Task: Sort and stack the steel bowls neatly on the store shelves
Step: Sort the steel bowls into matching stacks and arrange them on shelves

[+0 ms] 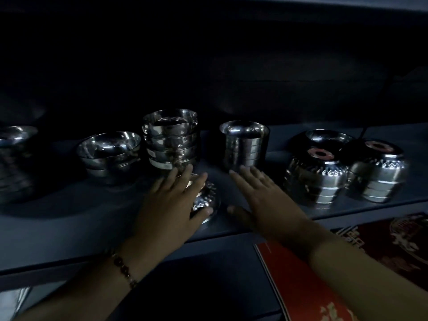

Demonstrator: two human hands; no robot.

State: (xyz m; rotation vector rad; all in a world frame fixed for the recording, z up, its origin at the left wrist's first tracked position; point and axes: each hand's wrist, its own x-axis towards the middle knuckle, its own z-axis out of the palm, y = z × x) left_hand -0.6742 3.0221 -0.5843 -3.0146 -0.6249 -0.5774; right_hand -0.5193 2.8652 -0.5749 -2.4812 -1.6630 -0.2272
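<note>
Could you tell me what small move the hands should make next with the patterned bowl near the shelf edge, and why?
Probably close the left hand on the upside-down patterned bowl and lift it. That hand lies flat over it; the right hand is open beside it, and two matching stacks sit to the right.

head view, close, forward-down onto the shelf (69,228)
</note>
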